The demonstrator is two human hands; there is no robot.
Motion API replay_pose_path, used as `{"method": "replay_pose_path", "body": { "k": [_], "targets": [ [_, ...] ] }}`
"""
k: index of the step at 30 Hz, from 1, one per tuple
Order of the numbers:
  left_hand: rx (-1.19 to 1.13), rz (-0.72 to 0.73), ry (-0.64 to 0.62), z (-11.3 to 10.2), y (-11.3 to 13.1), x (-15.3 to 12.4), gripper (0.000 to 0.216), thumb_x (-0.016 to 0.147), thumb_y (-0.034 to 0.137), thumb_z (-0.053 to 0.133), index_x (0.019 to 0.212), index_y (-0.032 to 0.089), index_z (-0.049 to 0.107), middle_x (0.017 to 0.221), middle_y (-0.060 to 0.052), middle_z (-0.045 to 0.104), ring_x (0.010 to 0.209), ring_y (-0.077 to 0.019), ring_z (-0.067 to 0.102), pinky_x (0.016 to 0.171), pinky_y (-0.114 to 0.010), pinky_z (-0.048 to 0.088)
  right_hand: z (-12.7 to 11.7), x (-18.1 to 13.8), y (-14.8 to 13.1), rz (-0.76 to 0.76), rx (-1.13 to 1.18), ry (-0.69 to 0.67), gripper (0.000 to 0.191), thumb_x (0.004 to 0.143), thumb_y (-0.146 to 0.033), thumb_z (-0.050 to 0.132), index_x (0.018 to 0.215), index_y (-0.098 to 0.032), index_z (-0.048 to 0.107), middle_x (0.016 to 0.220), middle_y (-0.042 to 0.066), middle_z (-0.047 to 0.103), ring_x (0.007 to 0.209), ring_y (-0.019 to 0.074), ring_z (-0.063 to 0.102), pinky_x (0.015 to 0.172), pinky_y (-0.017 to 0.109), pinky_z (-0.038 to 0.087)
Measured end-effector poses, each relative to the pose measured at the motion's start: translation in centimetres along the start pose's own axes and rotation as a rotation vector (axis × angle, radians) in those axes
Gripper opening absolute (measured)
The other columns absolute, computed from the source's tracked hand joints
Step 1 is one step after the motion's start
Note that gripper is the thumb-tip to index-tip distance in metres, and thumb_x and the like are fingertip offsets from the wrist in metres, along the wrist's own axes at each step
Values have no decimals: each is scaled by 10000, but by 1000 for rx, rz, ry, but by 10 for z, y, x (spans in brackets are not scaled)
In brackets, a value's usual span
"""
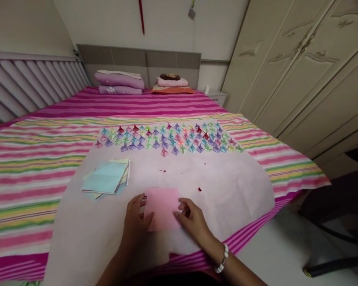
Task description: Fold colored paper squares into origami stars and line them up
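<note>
A square sheet of pink paper (162, 210) lies before me on a large pale sheet (220, 222) spread over the bed. At its left edge is my left hand (135, 216), with the thumb over the paper and the fingers along the side. My right hand (192, 218) pinches the right edge between thumb and fingers. To the left rests a loose stack of coloured square paper (104, 177), light blue on top. Beyond, several rows of small folded paper pieces (164, 139) in many colours stand on the pale sheet.
The bed has a striped cover (26, 171). Folded purple bedding (121, 81) and a pink and orange pile (171, 84) lie by the headboard (125, 59). Small dark red bits (199, 189) dot the pale sheet. A wardrobe (298, 59) and a dark chair (340, 202) are right.
</note>
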State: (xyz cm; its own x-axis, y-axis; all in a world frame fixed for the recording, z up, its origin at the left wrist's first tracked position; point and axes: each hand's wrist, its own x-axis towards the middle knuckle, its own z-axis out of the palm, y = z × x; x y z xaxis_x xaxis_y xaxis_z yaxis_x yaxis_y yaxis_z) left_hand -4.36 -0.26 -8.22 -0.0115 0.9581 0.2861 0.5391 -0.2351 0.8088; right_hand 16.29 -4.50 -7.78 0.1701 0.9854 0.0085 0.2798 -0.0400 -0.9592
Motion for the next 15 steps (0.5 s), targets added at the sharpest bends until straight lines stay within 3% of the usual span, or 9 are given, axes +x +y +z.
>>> {"method": "replay_pose_path", "body": {
  "k": [15],
  "targets": [
    [89,8,75,-23,-13,21,496,750,443,587,1162,169,552,1161,-118,559,914,-243,668,675,-351,614,-16,18,-5,-202,-140,172,270,814,-194,564,1082,-185,581,900,46,640,709,159,578,646,284,478]
  ]
}}
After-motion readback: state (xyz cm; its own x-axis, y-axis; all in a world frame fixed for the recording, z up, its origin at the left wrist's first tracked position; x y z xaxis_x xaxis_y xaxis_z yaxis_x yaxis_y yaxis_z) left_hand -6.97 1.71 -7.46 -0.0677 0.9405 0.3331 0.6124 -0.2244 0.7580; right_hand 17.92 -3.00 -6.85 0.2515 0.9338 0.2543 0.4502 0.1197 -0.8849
